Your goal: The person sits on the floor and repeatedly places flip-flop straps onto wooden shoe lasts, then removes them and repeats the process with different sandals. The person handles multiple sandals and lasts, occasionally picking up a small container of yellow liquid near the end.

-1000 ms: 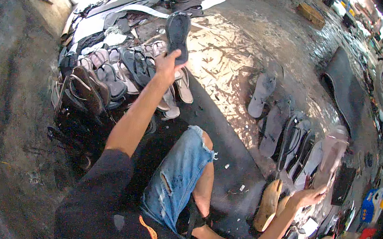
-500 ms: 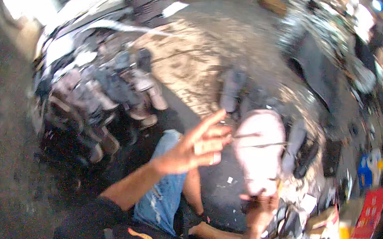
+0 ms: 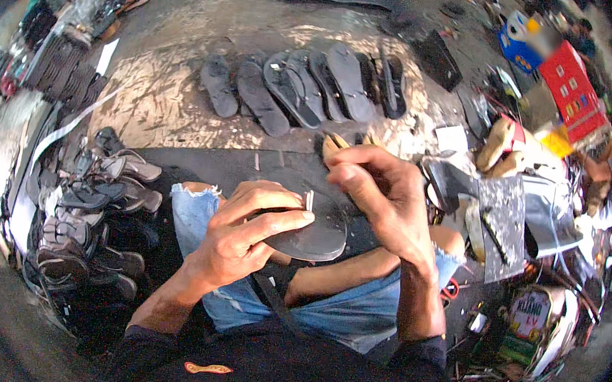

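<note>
"What are you holding?"

"My left fingers [image 3: 278,226] are pinching a dark, flat sole [image 3: 319,241] in the middle of the frame. It is hanging over my legs [image 3: 340,315], and its round end is pointing to the lower right. A small pale piece [image 3: 309,200] is sticking up right by these fingers."

"And the other side?"

"My right fingers [image 3: 359,184] are curling in, above the sole and a bit to the right. I am not able to tell if they are holding anything."

"What else are you seeing?"

"Dark sandals [image 3: 296,91] are lying in a row across the upper middle. A messy heap of sandals [image 3: 89,197] is sitting at the left. A red box [image 3: 572,95] is standing at the upper right."
</note>
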{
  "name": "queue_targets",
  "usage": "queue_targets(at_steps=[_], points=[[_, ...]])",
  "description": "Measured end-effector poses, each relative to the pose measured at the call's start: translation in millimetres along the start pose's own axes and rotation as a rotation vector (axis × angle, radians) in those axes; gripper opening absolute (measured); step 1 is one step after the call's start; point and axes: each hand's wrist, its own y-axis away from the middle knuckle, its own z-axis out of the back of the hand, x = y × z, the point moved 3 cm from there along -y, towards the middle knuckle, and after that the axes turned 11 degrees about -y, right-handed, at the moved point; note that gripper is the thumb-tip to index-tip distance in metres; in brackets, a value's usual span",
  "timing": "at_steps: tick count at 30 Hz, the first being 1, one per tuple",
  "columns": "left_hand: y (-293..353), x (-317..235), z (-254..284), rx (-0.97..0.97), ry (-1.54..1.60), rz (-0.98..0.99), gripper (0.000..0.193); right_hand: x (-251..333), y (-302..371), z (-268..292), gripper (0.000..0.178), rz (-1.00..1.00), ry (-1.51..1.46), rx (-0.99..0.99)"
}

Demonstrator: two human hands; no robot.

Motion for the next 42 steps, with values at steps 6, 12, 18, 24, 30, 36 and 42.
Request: queue_targets(at_steps=[6,12,18,24,30,36,42], points=[[2.4,-6.9,-2.1,0.03,-0.034,-0.029,0.051,12.8,8.5,-12.3,0.022,-0.04,0.019,0.276],[6.7,-19.5,-5.6,0.029,-0.292,-0.187,0.033,-24.2,-1.9,-3.6,0.015,0.04,-0.081,0.332],[32.3,-11.0,-28.5,0.303,-0.045,-0.254,0.033,-158.1,34.8,-14.1,0.092,-0.497,-0.327,0.361],[47.9,41.2,-34.6,0.055,0.125,0.55,0.041,-160.5,-19.3,10.9,0.061,-0.052,-0.219,-0.179],[29.9,121.5,-4.7,-0.245,0.389,0.873,0.047,-233.7,-18.2,16.8,0.085,0.015,1.518,-0.281],[2.2,157.5,-1.5,-0.241,1.325,0.735,0.069,-259.0,-21.1,89.9,0.069,-0.255,0.267,-0.26],[16.9,175.8,2.8,-0.414,1.344,0.844,0.07,-117.6,62.8,4.4,0.07,-0.031,-0.236,-0.224]])
